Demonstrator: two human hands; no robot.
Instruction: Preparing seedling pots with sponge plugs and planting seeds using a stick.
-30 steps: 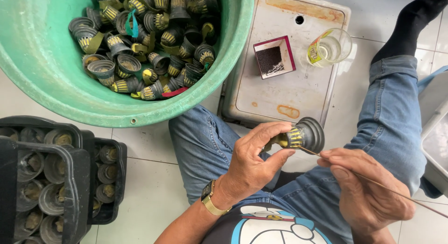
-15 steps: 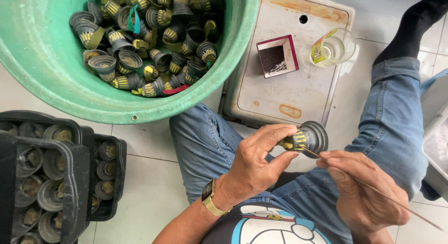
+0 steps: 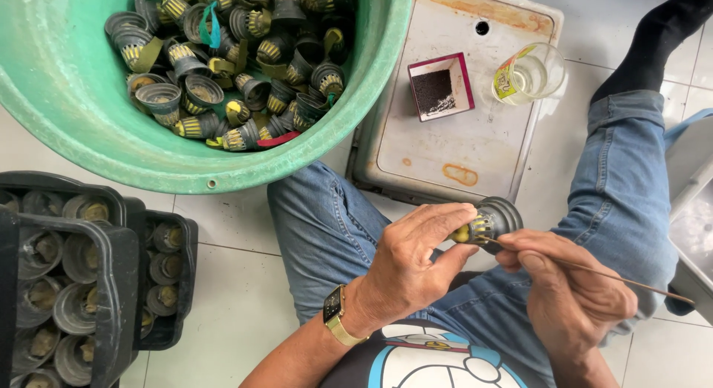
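Net pot (image 3: 492,222), small, dark, with a yellow slotted base, sits at centre right above the lap, pinched in the left hand (image 3: 405,265). The right hand (image 3: 568,291) grips a thin stick (image 3: 594,271) (tip touching the pot). A green basin (image 3: 96,135) of similar pots fills the upper left.

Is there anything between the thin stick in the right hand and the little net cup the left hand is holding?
Nothing visible. The left hand holds the small net cup, and the thin stick in the right hand already reaches the cup's slotted side.
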